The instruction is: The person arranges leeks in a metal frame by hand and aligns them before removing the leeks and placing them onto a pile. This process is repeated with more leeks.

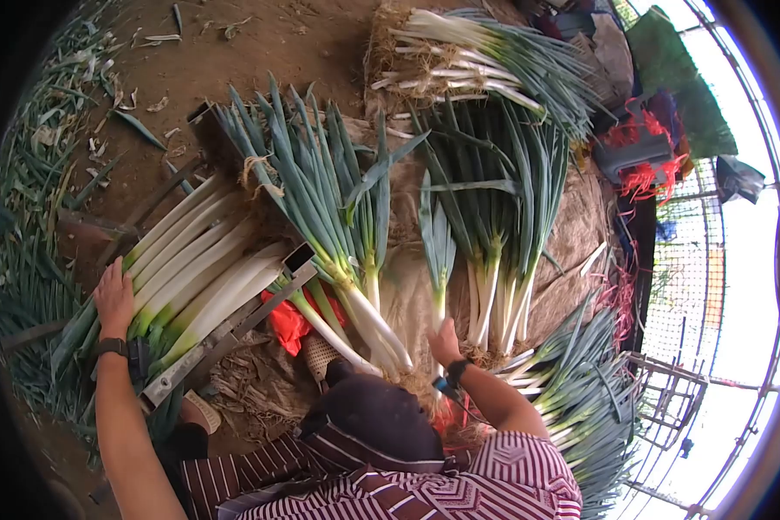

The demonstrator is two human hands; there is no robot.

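My right hand [445, 343] is closed around the white stem of a long green onion [439, 299], which stands nearly upright with its leaves pointing away from me. My left hand [114, 300] lies with fingers stretched over the edge of a row of thick green onions [182, 251]. That row rests across a metal frame [234, 334], white stems on the far side and green leaves hanging toward the left. Between my hands, a loose group of green onions [347, 234] leans against the frame, roots near my knees.
Another cluster of green onions [503, 217] lies on brown sacking [572, 234] to the right. A rooty pile [485, 61] sits at the back, and more onions [581, 407] lie at lower right. Leaf scraps [43, 199] cover the left ground. Red strings [641, 152] hang near the mesh wall.
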